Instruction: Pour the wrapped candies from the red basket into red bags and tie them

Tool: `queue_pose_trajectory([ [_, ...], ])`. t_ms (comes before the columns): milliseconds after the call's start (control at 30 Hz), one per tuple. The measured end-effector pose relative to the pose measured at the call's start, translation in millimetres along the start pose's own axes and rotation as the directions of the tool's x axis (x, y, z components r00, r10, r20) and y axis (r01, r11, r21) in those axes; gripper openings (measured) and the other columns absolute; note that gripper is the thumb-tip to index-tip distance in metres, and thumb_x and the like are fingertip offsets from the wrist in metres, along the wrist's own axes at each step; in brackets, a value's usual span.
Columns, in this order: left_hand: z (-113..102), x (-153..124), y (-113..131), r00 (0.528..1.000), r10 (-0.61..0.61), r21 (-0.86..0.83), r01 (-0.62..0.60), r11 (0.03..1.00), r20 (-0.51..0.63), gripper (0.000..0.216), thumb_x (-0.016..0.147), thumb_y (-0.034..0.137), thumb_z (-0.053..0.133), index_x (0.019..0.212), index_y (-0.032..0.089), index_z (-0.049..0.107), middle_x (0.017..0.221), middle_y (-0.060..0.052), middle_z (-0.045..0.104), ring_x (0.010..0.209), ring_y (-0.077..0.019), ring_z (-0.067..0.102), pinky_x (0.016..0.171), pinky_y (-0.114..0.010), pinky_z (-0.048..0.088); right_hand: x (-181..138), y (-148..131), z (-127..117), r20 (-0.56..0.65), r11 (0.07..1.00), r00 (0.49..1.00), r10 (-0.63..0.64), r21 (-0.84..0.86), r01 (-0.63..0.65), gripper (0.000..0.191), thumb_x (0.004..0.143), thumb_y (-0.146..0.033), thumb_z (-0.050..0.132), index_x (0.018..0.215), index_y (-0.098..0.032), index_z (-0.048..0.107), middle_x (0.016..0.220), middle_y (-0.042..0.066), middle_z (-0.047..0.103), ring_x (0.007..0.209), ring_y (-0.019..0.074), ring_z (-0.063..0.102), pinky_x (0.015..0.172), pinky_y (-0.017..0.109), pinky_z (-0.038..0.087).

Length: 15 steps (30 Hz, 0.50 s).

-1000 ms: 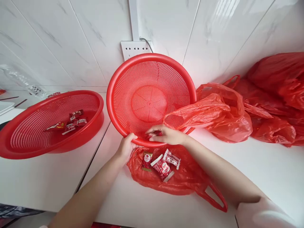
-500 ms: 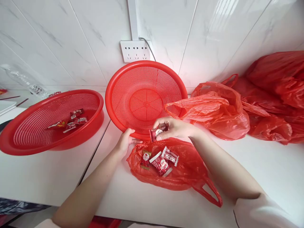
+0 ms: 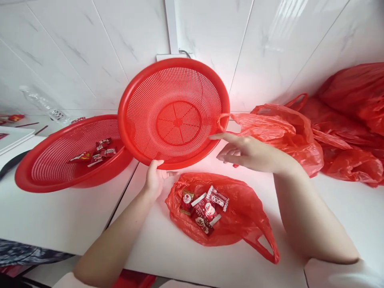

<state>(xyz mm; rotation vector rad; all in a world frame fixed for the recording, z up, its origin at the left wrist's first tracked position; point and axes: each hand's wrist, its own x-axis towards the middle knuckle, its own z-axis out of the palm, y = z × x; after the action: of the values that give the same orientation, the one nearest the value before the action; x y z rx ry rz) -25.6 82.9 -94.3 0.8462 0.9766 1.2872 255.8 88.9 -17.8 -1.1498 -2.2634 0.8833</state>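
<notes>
Fingers (image 3: 168, 173) of the left hand (image 3: 153, 182) are closed about the near edge of a tilted basket (image 3: 225, 104), the thumb (image 3: 157, 163) lying over the rim and the others partly hidden below it. Those of the right hand (image 3: 253, 152) are loosely parted and hold nothing visible: the index finger (image 3: 223, 137) is stretched out at the basket's right rim, though whether it touches I cannot tell, while the others curl below.

That basket, red and perforated, leans with its inside facing the person, and its left side overlaps a 2nd red basket (image 3: 22, 178), where several wrapped sweets (image 3: 103, 152) lie together on the bottom.

Just nearer than both hands, an open red plastic bag (image 3: 240, 218) lies on the white table (image 3: 240, 268), its handle pointing to the lower right. On it are 4 packets: a gold-ended packet (image 3: 187, 199) at the left, a large red packet (image 3: 208, 209) in the middle, a packet with dotted ends (image 3: 218, 198) at the right, and a dark packet (image 3: 204, 226) nearest the person.

Beyond the right hand stands a crumpled red bag (image 3: 300, 150), with a larger heap of red bags (image 3: 354, 120) farther right. Far left, a clear bottle (image 3: 45, 106) lies near the tiled wall (image 3: 75, 52). Behind the tilted basket, only the upper edge of a white socket panel (image 3: 165, 57) shows.
</notes>
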Motion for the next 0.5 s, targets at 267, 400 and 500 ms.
queue_pose_trajectory([
  [267,-22.8,3.1,23.9,0.935,0.199,0.338,-0.296,0.893,0.292,0.049,0.08,0.05,0.049,0.112,0.014,0.059,0.104,-0.013,0.068,0.088,-0.0277,0.066,0.074,-0.04,0.055,21.0,12.1,15.1,-0.586,0.995,0.804,-0.098,-0.087,0.058,0.028,0.075,-0.028,0.069,0.1,-0.022,0.058,0.094,0.003,0.067,0.079,0.0203,0.067,0.077,0.035,0.056],
  [400,-41.1,-2.7,56.8,0.923,0.38,0.872,-0.231,0.433,0.056,0.078,0.081,0.053,0.052,0.145,0.019,0.024,0.105,-0.014,0.068,0.089,-0.0282,0.066,0.082,-0.047,0.05,25.3,17.0,8.4,-0.763,0.975,0.643,-0.064,0.089,0.202,0.034,0.069,-0.035,0.074,0.094,-0.023,0.054,0.088,0.001,0.064,0.076,0.0175,0.066,0.07,0.032,0.057],
  [500,-47.6,-6.7,71.3,0.825,0.482,0.94,0.341,-0.009,-0.295,0.081,0.082,0.054,0.048,0.145,0.008,0.025,0.096,-0.023,0.067,0.093,-0.0411,0.064,0.078,-0.056,0.047,25.3,18.3,2.0,-0.801,0.933,0.599,0.002,0.218,0.288,0.035,0.07,-0.037,0.075,0.092,-0.024,0.051,0.085,0.0,0.062,0.078,0.0181,0.067,0.069,0.032,0.058],
])
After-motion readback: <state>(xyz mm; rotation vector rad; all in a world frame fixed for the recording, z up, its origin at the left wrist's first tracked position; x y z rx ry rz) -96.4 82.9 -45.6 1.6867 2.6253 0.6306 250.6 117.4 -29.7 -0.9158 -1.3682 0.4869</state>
